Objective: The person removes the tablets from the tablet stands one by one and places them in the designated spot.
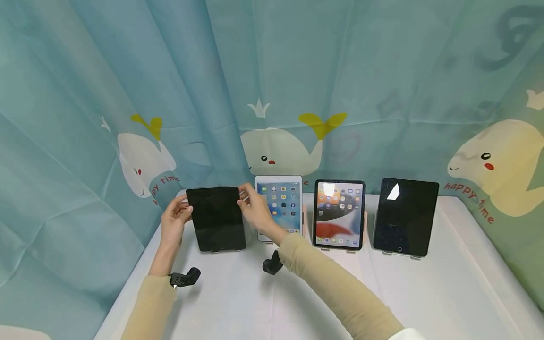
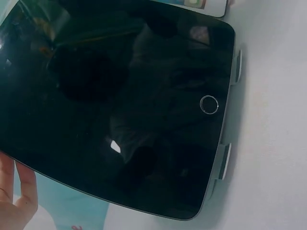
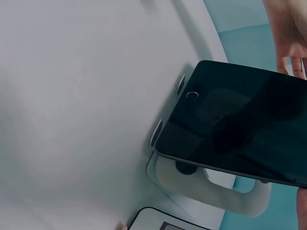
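A black-screened tablet (image 1: 216, 219) with a round home button leans upright on a pale stand (image 3: 216, 194) at the left of the row. Its lower edge sits against the stand's two lips, which show in both wrist views. My left hand (image 1: 173, 219) grips the tablet's upper left edge, thumb toward the front and fingers behind. At the upper right corner my right hand (image 1: 257, 210) pinches the opposite edge. Only a bit of the right hand's finger (image 3: 302, 206) shows in the right wrist view.
Right of it stand a white tablet (image 1: 278, 203) with a lit home screen, partly behind my right hand, a dark-framed lit tablet (image 1: 339, 215) and another black-screened tablet (image 1: 405, 217). All stand on a white-covered table (image 1: 459, 283) before a blue whale-print curtain (image 1: 289, 56).
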{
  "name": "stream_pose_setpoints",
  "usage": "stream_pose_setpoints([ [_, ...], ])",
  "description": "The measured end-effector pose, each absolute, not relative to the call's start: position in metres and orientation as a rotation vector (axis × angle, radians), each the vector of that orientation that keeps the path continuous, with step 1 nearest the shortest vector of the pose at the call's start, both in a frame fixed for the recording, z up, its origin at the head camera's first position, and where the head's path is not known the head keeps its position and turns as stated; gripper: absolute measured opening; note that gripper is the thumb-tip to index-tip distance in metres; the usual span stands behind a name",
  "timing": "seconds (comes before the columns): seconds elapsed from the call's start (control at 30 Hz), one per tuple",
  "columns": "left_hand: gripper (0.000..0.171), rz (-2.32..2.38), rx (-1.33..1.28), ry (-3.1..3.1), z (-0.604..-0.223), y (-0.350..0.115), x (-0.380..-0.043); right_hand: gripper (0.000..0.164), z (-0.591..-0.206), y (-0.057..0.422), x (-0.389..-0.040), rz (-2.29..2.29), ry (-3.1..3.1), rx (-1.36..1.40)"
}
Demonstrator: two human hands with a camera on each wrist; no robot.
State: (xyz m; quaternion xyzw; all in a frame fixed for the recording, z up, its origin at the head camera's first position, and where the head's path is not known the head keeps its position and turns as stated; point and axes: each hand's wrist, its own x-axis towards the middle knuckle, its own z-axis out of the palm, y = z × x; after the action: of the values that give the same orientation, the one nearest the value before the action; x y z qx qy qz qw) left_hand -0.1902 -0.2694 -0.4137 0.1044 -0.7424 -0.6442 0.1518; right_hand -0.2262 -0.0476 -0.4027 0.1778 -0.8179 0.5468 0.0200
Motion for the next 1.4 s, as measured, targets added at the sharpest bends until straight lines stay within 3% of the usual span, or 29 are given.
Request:
stream_pose_setpoints([
  [1.4, 0.03, -1.975, 0.456, -2.378, -0.413, -0.263, -0.135, 0.022, -0.426, -0.027, -0.183, 2.114, -2.423, 0.518],
])
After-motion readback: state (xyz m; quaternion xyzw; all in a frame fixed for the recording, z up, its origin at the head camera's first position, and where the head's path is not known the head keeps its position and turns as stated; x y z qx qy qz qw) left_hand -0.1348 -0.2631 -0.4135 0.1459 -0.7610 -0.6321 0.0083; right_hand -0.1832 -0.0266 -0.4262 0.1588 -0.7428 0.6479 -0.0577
